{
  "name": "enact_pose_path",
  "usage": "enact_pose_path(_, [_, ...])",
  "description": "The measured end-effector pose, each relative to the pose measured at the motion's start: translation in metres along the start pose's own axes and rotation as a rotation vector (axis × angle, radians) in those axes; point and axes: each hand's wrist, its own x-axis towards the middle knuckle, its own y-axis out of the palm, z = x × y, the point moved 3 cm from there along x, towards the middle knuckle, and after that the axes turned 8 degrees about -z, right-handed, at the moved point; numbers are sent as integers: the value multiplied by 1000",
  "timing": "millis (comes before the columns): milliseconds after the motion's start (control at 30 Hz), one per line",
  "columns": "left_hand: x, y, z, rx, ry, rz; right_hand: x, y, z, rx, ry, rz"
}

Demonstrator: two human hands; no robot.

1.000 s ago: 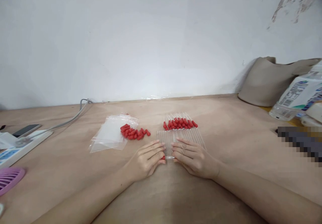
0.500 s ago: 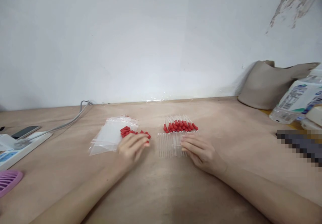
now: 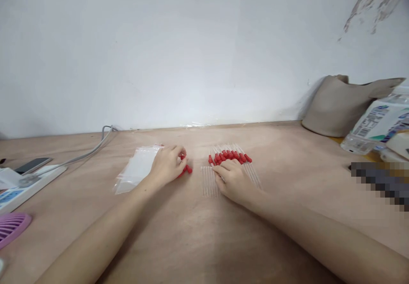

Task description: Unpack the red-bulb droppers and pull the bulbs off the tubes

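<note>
My left hand (image 3: 168, 162) is closed over the loose red rubber bulbs (image 3: 189, 170), with a red bulb between its thumb and fingers. Beneath and left of it lie clear zip bags (image 3: 136, 169). My right hand (image 3: 234, 177) reaches across a row of thin clear glass dropper tubes (image 3: 209, 182). Its fingertips are pinched on a glass tube, of which only a short end shows at the thumb side. Just beyond it, droppers with red bulbs (image 3: 238, 156) fitted lie side by side, tips pointing to the wall. The right hand hides part of both rows.
Left are a power strip (image 3: 47, 177) with a grey cable (image 3: 86, 154), a phone (image 3: 33, 165) and a purple slotted object (image 3: 12, 228). Right are a grey-beige bag-like object (image 3: 335, 107) and a labelled plastic bottle (image 3: 372, 124). A white wall (image 3: 191, 54) bounds the back.
My left hand has moved slightly away from me and curled over the loose bulbs. My right hand has shifted left and forward, uncovering the right-hand tubes and coming nearer the bulb-fitted droppers.
</note>
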Motion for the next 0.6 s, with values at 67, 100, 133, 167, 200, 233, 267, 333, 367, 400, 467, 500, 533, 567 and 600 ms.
enact_pose_path(67, [-2, 7, -6, 69, 33, 23, 0, 8, 4, -84, -46, 36])
enact_pose_path(100, [-4, 10, -7, 96, 46, 27, -1, 11, 5, -113, -61, 56])
enact_pose_path(133, [-6, 14, -8, 117, 62, 28, -3, 13, 6, -134, -73, 74])
enact_pose_path(167, [-8, 17, -8, 133, 84, 31, -5, 15, 7, -145, -77, 89])
enact_pose_path(200, [-10, 20, -7, 146, 105, 35, -6, 15, 8, -149, -73, 101])
enact_pose_path(233, [-12, 23, -6, 154, 124, 40, -7, 15, 9, -144, -65, 111])
enact_pose_path(267, [-13, 24, -4, 158, 140, 43, -8, 14, 9, -132, -55, 122])
enact_pose_path(333, [-14, 27, -1, 148, 161, 55, -8, 11, 11, -90, -32, 141])
enact_pose_path(367, [-14, 27, 1, 141, 166, 61, -8, 9, 12, -68, -24, 147])
enact_pose_path(400, [-13, 27, 3, 134, 169, 68, -8, 8, 13, -48, -18, 153])
enact_pose_path(467, [-13, 26, 6, 117, 170, 83, -8, 6, 14, -21, -6, 165])
enact_pose_path(500, [-13, 25, 7, 103, 168, 92, -9, 5, 14, -15, 0, 171])
enact_pose_path(533, [-12, 24, 8, 86, 166, 102, -9, 5, 14, -10, 1, 178])
enact_pose_path(567, [-12, 24, 9, 66, 160, 113, -10, 6, 14, -6, -2, 183])
enact_pose_path(600, [-12, 23, 9, 47, 153, 124, -11, 6, 14, -3, -7, 186])
